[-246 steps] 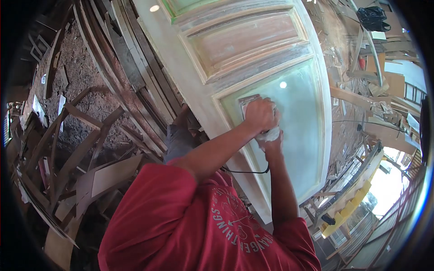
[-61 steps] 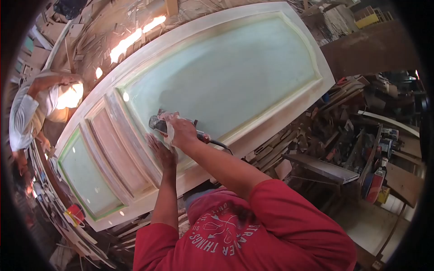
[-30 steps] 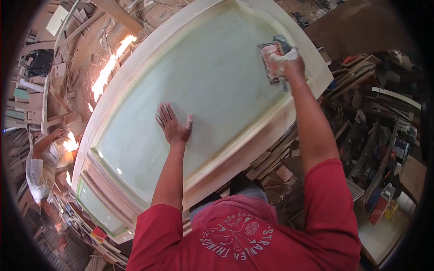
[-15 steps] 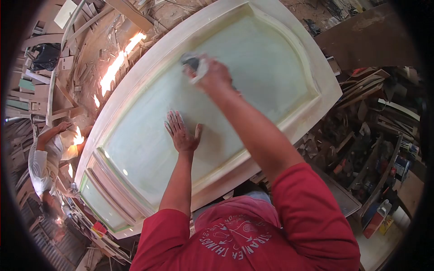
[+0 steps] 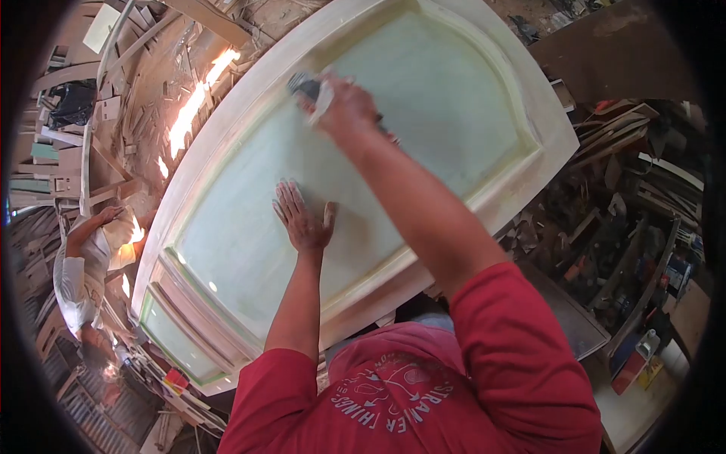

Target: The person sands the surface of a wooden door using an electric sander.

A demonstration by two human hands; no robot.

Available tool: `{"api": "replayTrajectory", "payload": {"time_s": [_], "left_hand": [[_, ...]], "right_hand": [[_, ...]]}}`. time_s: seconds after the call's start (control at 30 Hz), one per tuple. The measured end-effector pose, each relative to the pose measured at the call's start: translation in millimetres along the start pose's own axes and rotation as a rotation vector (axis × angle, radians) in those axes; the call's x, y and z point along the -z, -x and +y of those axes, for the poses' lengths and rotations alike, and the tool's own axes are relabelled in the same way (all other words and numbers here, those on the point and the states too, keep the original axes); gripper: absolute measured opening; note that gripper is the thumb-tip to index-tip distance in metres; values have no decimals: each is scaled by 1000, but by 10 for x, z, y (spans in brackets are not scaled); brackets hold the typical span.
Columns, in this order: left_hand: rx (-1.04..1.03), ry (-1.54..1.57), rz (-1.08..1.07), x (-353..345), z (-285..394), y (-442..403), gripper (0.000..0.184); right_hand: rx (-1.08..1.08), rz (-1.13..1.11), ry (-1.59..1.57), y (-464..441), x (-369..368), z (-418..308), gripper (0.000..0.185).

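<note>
A large pale wooden frame (image 5: 423, 274) surrounds a pale green panel (image 5: 454, 113), with yellow-green edging along its inner border. My left hand (image 5: 304, 223) lies flat on the panel, fingers stretched out and dusty white. Farther up the panel, my right hand (image 5: 349, 106) is closed around a dark grey hand tool (image 5: 305, 85) with a ribbed end. Something whitish shows between tool and fingers, and a dark part sticks out on the hand's right side. Motion blur and my fingers hide the tool's exact kind.
Another person (image 5: 83, 265) in a light shirt is at the far left. Wood scraps (image 5: 72, 163) cover the left side, beside a bright sunlit strip (image 5: 198, 102). At right stand a wooden bin (image 5: 639, 276) of tools and stacked timber pieces (image 5: 616, 132).
My right hand has moved slightly left and up across the panel with the tool. My left hand stays flat in nearly the same spot.
</note>
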State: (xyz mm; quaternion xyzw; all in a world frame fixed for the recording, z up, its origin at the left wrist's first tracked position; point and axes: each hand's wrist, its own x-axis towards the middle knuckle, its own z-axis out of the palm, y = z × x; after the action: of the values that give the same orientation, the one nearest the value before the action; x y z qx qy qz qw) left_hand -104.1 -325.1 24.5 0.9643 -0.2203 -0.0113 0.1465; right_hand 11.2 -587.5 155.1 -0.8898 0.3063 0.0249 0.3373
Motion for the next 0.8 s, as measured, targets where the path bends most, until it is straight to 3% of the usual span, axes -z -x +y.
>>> {"api": "replayTrajectory", "payload": {"time_s": [0.27,0.33,0.47,0.63,0.8], "left_hand": [[44,-31,-55,35,15,-28,113],[54,-26,-61,44,15,-28,113],[78,-5,-64,113,41,-22,111],[93,-2,-90,115,7,-2,113],[88,-7,-118,122,-43,33,112]], "right_hand": [[-291,246,180,-442,1112,844,77],[-249,286,146,-771,1166,1599,91],[-346,320,182,-694,1427,2036,99],[-239,289,240,-226,1167,1792,110],[-227,150,278,540,604,761,94]]}}
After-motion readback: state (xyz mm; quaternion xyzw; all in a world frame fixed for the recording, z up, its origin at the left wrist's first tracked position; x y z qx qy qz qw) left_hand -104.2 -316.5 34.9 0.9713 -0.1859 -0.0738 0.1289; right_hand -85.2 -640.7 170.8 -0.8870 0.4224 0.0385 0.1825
